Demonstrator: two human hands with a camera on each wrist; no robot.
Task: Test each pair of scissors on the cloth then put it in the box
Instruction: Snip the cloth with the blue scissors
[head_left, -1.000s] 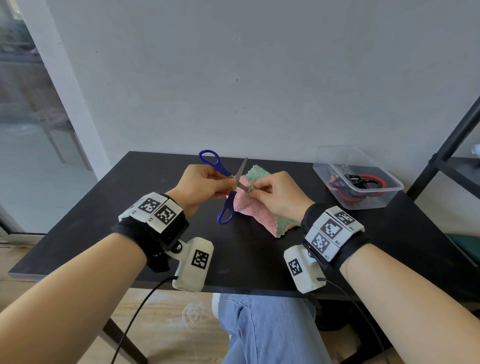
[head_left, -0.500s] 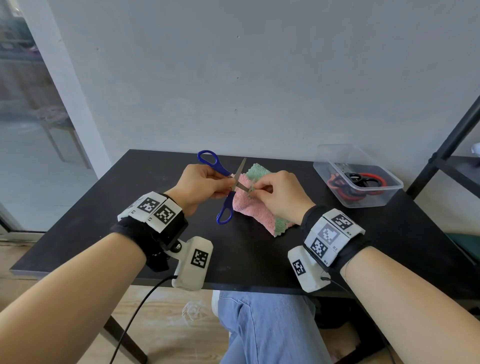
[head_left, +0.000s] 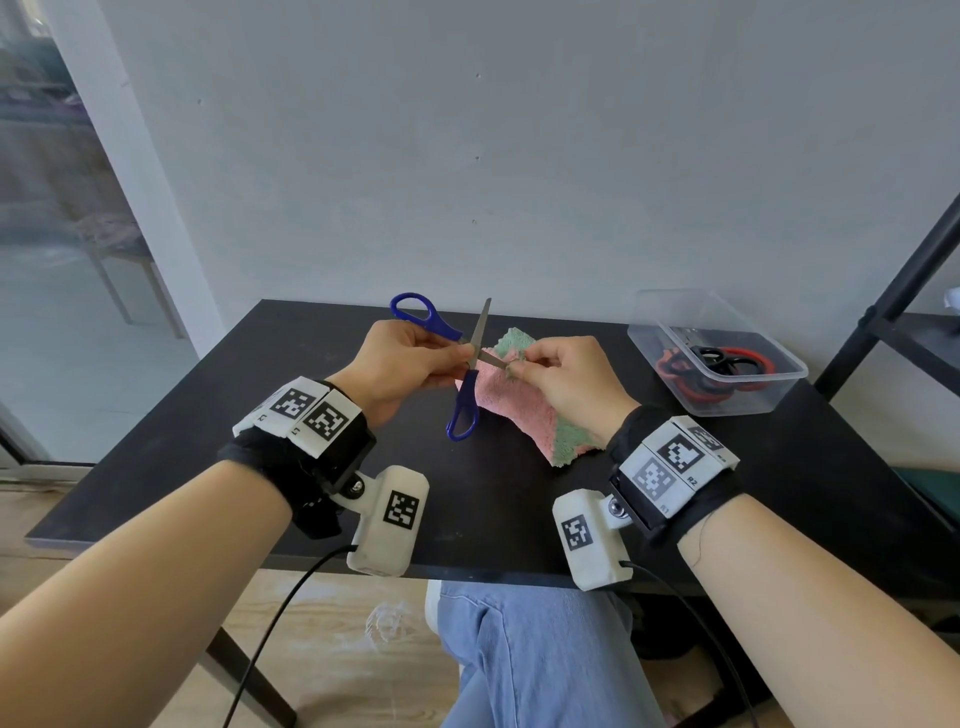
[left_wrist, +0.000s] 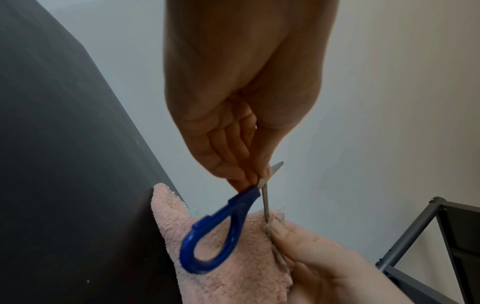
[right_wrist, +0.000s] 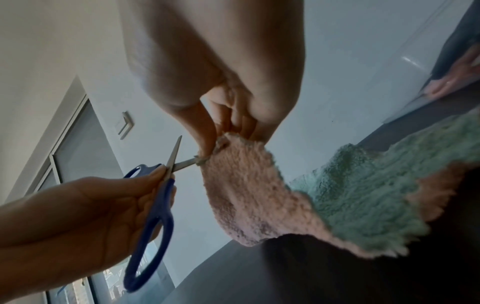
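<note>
Hardly anything shifts vs the earlier head frames: both hands sit a touch higher in view, blades splayed about as wide as before, so no cut has closed yet.

Left hand pinches the blue scissors near the pivot w/ thumb and fingertips, not through the loops; one loop sticks up past the knuckles, the other hangs below the hand. One blade points up and away, the other lies toward the cloth and its tip meets the raised edge. In the left wrist view that blade runs straight into the frayed edge. Right hand pinches that pink corner between thumb and fingers and holds it lifted; rest of the cloth, pink w/ green underside, trails down onto the black table.

Box, clear plastic, stands well apart at the right rear of the table w/ red- and black-handled scissors already inside.

Judgement: the test of this pair is in hand but not done. W/ the grip at the pivot, closing the blades looks awkward; probably needs fingers in the loops first. Then across to the box.
</note>
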